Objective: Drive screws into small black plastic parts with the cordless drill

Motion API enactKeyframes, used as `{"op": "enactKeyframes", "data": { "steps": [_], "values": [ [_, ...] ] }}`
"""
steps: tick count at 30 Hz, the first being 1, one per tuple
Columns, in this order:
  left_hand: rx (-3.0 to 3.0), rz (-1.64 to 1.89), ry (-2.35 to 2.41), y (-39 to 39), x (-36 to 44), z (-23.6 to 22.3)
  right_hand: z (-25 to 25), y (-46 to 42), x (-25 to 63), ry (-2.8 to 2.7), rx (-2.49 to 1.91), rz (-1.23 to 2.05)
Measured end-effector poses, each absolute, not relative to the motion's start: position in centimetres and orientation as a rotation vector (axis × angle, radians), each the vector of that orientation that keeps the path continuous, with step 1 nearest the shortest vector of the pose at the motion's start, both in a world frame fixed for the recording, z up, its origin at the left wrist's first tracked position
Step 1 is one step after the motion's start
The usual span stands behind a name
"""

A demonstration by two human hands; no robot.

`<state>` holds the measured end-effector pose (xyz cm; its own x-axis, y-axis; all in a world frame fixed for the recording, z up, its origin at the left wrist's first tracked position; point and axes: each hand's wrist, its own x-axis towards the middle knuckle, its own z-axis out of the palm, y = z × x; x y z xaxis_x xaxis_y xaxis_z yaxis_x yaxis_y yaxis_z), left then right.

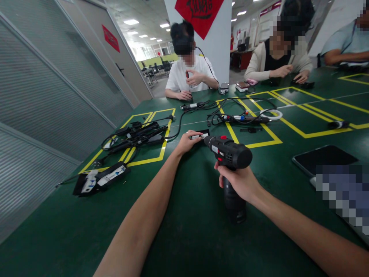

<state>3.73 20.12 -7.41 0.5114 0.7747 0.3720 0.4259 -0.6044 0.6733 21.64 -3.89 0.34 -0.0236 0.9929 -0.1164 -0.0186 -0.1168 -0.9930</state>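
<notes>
My right hand [239, 181] is wrapped round the handle of a black cordless drill [230, 151] with red buttons. The drill points forward and to the left, its chuck close to a small black part with a pale metal-looking strip [205, 133] on the table. My left hand [187, 142] holds this part at its left side, fingers closed over its edge. The drill's tip meets the part or lies very near it; I cannot tell which. The drill body hides some of the part's right end.
On the green table [190, 238], black devices with cables [144, 134] lie left, with black-and-white parts [112, 175] nearer. Further back are a cabled tool [242, 118] and a white ring [271, 114]. A phone [324, 159] lies right. Several people, including one in white [173, 80], sit opposite.
</notes>
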Motion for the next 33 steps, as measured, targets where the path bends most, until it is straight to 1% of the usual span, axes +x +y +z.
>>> {"op": "enactKeyframes", "data": {
  "steps": [13,33],
  "values": [
    [2.227,0.93,0.984,20.13,3.85,-7.39,0.03,-3.25,21.65,-1.155,-1.24,1.339],
    [2.255,0.91,0.958,20.19,3.89,-7.07,0.06,-2.85,21.01,-1.244,-1.4,1.24]
  ]
}}
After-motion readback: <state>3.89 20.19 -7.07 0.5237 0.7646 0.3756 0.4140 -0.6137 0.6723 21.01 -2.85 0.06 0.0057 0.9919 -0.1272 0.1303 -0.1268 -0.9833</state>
